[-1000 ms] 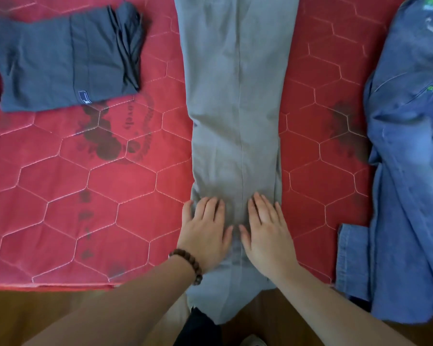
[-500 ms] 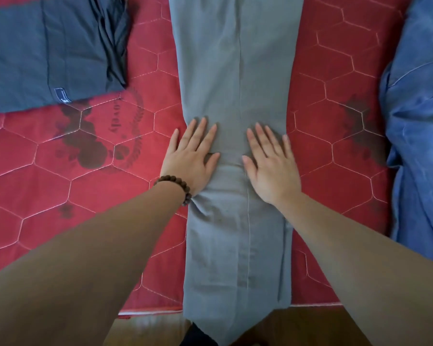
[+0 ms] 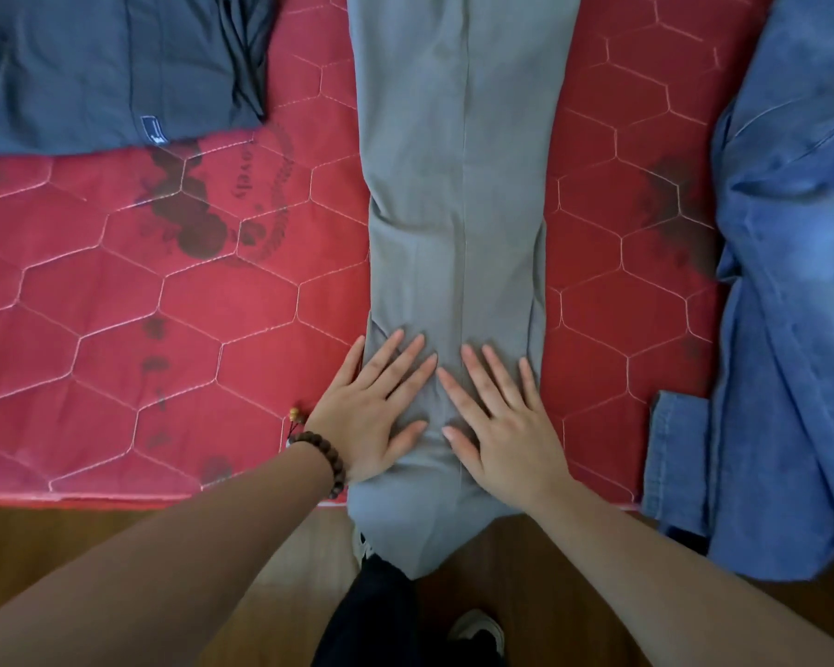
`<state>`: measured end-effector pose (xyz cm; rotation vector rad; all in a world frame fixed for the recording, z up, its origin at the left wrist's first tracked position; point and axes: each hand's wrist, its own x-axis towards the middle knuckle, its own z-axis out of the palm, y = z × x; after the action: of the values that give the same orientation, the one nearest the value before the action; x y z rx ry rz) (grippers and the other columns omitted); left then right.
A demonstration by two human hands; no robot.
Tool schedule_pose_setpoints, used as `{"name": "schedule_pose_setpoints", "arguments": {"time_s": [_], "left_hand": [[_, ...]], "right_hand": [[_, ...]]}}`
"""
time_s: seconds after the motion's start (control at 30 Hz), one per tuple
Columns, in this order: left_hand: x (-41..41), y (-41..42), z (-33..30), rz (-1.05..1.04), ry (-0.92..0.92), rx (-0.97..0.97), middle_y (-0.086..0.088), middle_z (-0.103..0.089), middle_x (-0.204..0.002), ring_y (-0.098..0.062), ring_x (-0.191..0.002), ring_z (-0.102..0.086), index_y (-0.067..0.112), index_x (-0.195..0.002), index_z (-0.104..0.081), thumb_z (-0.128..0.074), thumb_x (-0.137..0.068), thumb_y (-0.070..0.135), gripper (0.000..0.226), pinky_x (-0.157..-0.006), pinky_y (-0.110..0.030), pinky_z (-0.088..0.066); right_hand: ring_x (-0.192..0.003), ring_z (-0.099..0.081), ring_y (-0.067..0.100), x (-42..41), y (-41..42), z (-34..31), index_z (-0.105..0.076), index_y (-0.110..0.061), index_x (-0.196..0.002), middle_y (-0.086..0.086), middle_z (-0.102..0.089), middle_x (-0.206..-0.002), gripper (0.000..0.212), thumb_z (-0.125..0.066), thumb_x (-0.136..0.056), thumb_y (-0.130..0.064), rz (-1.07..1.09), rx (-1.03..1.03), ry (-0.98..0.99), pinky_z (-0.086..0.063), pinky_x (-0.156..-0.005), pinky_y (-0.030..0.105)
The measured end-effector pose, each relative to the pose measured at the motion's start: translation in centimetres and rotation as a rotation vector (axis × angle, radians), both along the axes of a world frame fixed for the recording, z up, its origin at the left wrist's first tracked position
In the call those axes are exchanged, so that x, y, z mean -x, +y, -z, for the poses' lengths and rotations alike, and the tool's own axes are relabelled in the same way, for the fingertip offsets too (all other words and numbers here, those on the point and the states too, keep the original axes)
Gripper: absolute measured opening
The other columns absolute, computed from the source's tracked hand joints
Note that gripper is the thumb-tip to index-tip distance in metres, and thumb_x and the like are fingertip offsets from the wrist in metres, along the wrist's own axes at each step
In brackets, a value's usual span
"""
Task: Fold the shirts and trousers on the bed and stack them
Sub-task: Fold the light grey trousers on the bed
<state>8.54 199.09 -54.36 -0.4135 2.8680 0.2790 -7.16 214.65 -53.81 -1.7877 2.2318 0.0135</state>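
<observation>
Both hands have slid back down the trousers (image 3: 458, 185) since half a second ago, from mid-leg to the part near the bed's front edge, about where they sat a second ago. Looks like a smoothing stroke pulled toward the body.

Left hand (image 3: 374, 416) and right hand (image 3: 501, 421): flat, fingers straight and spread, palms pressing the grey cloth, gripping nothing. Bead bracelet (image 3: 326, 462) on the left wrist.

Trousers lie lengthwise up the middle of the red quilted bed (image 3: 116, 353), legs doubled over each other, near end hanging off the edge toward the floor (image 3: 68, 546).

Risks, my read:
- Overhanging end has weight; lift the hands and it could drag the trousers off the bed.
- Pressing toward the edge can bunch cloth under the palms; creases already show on both sides just above the fingers.
- Top layer may shear off the bottom one, so the edges stop matching.

Dark folded shirt (image 3: 107, 65) far left, well apart. Blue denim garment (image 3: 790, 305) crumpled on the right, unfolded, also hanging over the edge.

Writing: small tag (image 3: 152, 130) on the shirt hem, too small to read. Printed script on the bed cover, upside down, not legible.
</observation>
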Motion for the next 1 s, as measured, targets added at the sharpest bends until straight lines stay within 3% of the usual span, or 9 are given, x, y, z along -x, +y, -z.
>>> {"name": "schedule_pose_setpoints", "arguments": {"time_s": [0.2,0.3,0.4,0.47,0.53,0.7,0.87,0.93,1.0], "left_hand": [[-6.3,3.1,-1.1,0.128,-0.088,-0.02,-0.006,-0.006,-0.162,-0.025,-0.149,0.0,0.025,-0.154,-0.009,-0.023,-0.097,0.059,0.068,-0.116,-0.051,-0.011],[-8.2,2.3,-2.0,0.23,-0.094,-0.067,-0.001,-0.009,-0.161,-0.02,-0.149,0.003,0.029,-0.154,-0.006,-0.017,-0.102,0.046,0.056,-0.116,-0.048,-0.007],[-7.9,-0.2,-3.2,0.25,-0.105,-0.099,0.005,-0.002,-0.161,-0.013,-0.145,0.019,0.034,-0.152,0.003,-0.044,-0.092,0.019,0.077,-0.118,-0.044,0.008],[-6.8,-1.4,-3.6,0.278,-0.131,-0.042,0.006,0.007,-0.159,-0.016,-0.143,0.026,0.036,-0.15,0.008,-0.047,-0.089,0.007,0.087,-0.117,-0.041,0.017],[-5.4,-1.6,-3.7,0.308,-0.181,-0.027,0.007,0.013,-0.158,-0.019,-0.141,0.028,0.036,-0.148,0.011,-0.044,-0.092,0.003,0.085,-0.115,-0.039,0.02],[-4.4,-1.6,-1.8,0.341,-0.023,-0.067,0.001,-0.011,-0.16,-0.022,-0.148,-0.002,0.033,-0.152,-0.016,-0.057,-0.081,0.012,0.085,-0.118,-0.045,-0.005],[-3.5,-2.8,-3.2,0.312,-0.047,-0.267,0.005,-0.03,-0.155,-0.015,-0.146,-0.019,0.039,-0.144,-0.038,-0.059,-0.089,0.026,0.06,-0.119,-0.049,-0.01],[-2.3,-3.9,-5.1,0.224,-0.121,-0.459,0.009,-0.032,-0.154,-0.007,-0.145,-0.018,0.04,-0.142,-0.041,-0.05,-0.096,0.024,0.049,-0.121,-0.043,-0.003],[-0.7,-5.2,-7.7,0.072,-0.19,-0.684,0.017,-0.034,-0.15,0.005,-0.14,-0.016,0.04,-0.137,-0.047,-0.043,-0.101,0.023,0.04,-0.121,-0.03,0.002]], "right_hand": [[-0.149,-0.006,0.025,-0.6,8.1,-0.7,-0.017,-0.029,-0.153,0.004,-0.011,-0.161,0.059,-0.032,-0.1,-0.049,-0.151,-0.109,-0.02,-0.019,-0.116,0.055],[-0.149,-0.011,0.023,1.0,9.8,-2.0,-0.015,-0.03,-0.153,0.002,-0.014,-0.161,0.054,-0.027,-0.102,-0.042,-0.232,-0.125,-0.012,-0.015,-0.115,0.051],[-0.147,-0.016,0.026,3.2,8.6,-3.4,-0.014,-0.03,-0.153,0.005,-0.017,-0.159,0.076,-0.054,-0.09,-0.019,-0.243,-0.103,0.05,-0.009,-0.115,0.051],[-0.147,-0.014,0.027,4.6,7.1,-3.7,-0.013,-0.03,-0.153,0.006,-0.016,-0.159,0.096,-0.067,-0.078,-0.007,-0.243,-0.106,0.11,-0.01,-0.116,0.052],[-0.147,-0.012,0.027,5.0,5.4,-3.7,-0.012,-0.032,-0.153,0.006,-0.014,-0.16,0.099,-0.069,-0.078,-0.004,-0.303,-0.109,0.149,-0.014,-0.118,0.055],[-0.147,-0.011,0.026,3.9,2.7,-2.6,-0.012,-0.036,-0.152,0.004,-0.013,-0.16,0.105,-0.062,-0.07,0.007,-0.538,-0.114,0.123,-0.013,-0.118,0.053],[-0.147,0.009,0.009,5.0,1.1,-4.3,-0.016,-0.045,-0.148,-0.01,-0.003,-0.16,0.081,-0.049,-0.09,-0.001,-0.473,-0.291,-0.214,0.002,-0.121,0.043],[-0.145,0.0,-0.001,5.7,-0.4,-6.3,-0.03,-0.046,-0.144,-0.014,-0.016,-0.158,0.071,-0.042,-0.093,0.002,-0.332,-0.392,-0.454,0.002,-0.122,0.038],[-0.142,-0.02,-0.002,7.0,-2.3,-8.4,-0.046,-0.055,-0.13,-0.016,-0.035,-0.151,0.062,-0.043,-0.097,-0.004,-0.129,-0.542,-0.677,-0.01,-0.122,0.037]]}}
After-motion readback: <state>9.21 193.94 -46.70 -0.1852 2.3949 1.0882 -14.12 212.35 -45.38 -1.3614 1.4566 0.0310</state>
